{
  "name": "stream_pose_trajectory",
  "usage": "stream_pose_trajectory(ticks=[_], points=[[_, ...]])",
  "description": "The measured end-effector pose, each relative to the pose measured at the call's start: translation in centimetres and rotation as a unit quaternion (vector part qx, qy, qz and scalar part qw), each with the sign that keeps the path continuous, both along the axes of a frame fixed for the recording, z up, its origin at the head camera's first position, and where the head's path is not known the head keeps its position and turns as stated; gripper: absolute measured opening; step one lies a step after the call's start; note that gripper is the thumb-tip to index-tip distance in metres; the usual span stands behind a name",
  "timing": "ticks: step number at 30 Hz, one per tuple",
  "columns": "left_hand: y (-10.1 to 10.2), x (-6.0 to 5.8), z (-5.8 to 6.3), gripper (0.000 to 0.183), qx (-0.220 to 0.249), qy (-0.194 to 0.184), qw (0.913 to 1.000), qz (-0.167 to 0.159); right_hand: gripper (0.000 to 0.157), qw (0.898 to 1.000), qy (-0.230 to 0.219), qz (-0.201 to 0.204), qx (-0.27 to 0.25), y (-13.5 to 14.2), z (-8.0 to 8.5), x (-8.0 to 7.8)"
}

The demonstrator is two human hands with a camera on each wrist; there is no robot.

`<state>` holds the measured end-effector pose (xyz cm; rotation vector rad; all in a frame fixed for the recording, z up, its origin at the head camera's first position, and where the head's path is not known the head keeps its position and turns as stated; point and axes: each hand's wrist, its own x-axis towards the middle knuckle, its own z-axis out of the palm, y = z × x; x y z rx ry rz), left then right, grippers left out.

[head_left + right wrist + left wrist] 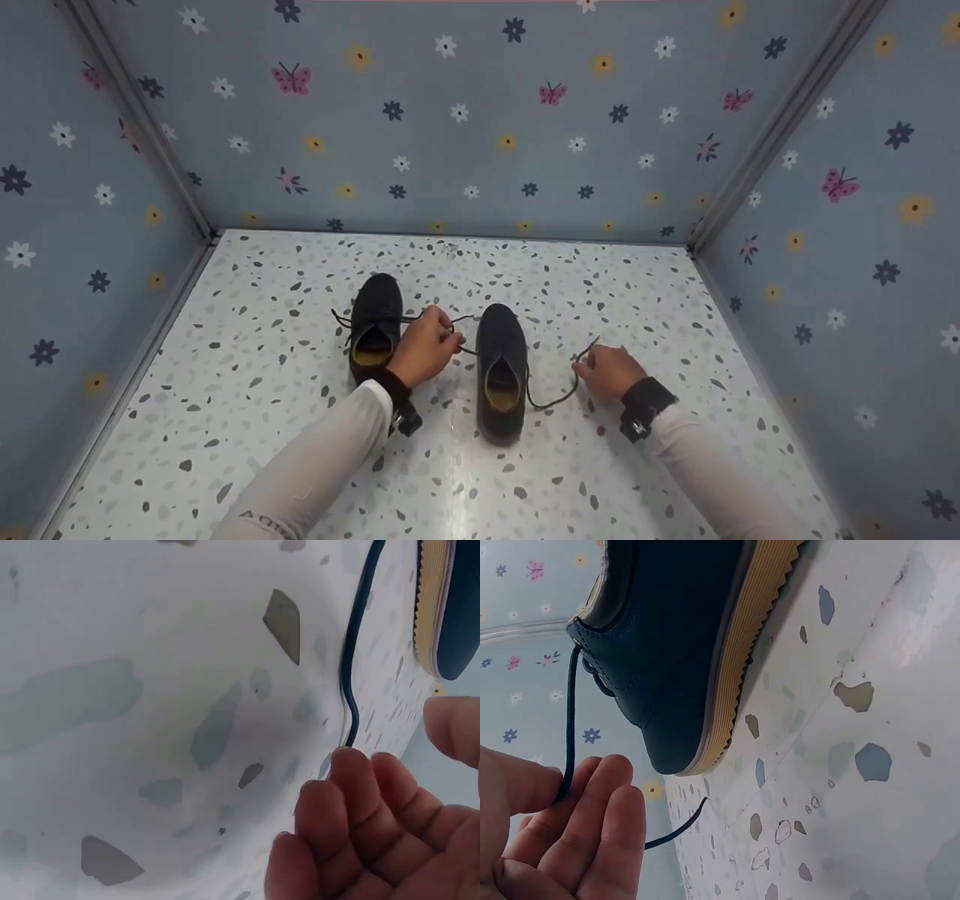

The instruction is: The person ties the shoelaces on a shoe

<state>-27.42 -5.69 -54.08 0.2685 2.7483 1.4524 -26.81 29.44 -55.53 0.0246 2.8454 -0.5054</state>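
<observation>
Two dark blue lace-up shoes stand on the speckled surface, toes pointing away from me: a left shoe [377, 300] and a right shoe [501, 330]. Between them, my left hand [427, 349] pinches the right shoe's left shoelace [571, 712] between thumb and fingers, and a loose end sticks out past the fingers. To the right of that shoe, my right hand [611, 373] has its fingers loosely bent. Its fingertips touch or nearly touch the other shoelace [349, 667], which runs behind them. In the right wrist view the thumb stands apart from the fingers.
The white speckled tabletop [262, 390] extends around both shoes. Blue flower-patterned panels [480, 135] enclose it at the back and both sides, with grey corner posts [787, 112]. A lace of the left shoe [341, 318] lies out to its left.
</observation>
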Motion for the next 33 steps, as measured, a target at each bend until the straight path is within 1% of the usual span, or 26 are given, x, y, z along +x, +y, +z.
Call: stream_pose_trajectory(ticks=[4,8,16,20,23,27,33], points=[[0.0,0.1,0.1,0.019,0.003,0.001,1.0000,0.009,0.040,1.000,-0.022,0.002,0.013,-0.4,-0.2,-0.2],[0.1,0.1,0.4,0.019,0.015,-0.013,0.9996,0.018,0.036,0.999,-0.043,0.014,0.029,-0.8,-0.7,-0.6],[0.0,0.1,0.8,0.019,0.037,-0.049,0.9977,0.029,0.021,0.996,-0.084,0.019,0.023,-0.9,-1.0,-1.1],[0.1,0.0,0.8,0.016,0.051,-0.049,0.9971,0.028,0.014,0.995,-0.100,0.015,0.013,-0.8,-0.9,-1.1],[0.3,-0.2,0.9,0.014,0.063,-0.045,0.9967,0.024,0.012,0.996,-0.094,0.004,-0.004,-0.5,-0.6,-1.2],[0.4,-0.4,1.0,0.013,0.084,-0.050,0.9950,0.021,0.015,0.997,-0.073,-0.009,-0.031,0.0,0.4,-1.7],[0.5,-0.6,1.2,0.016,0.125,-0.049,0.9908,0.017,0.018,0.997,-0.006,-0.015,-0.081,0.8,2.7,-2.3]])
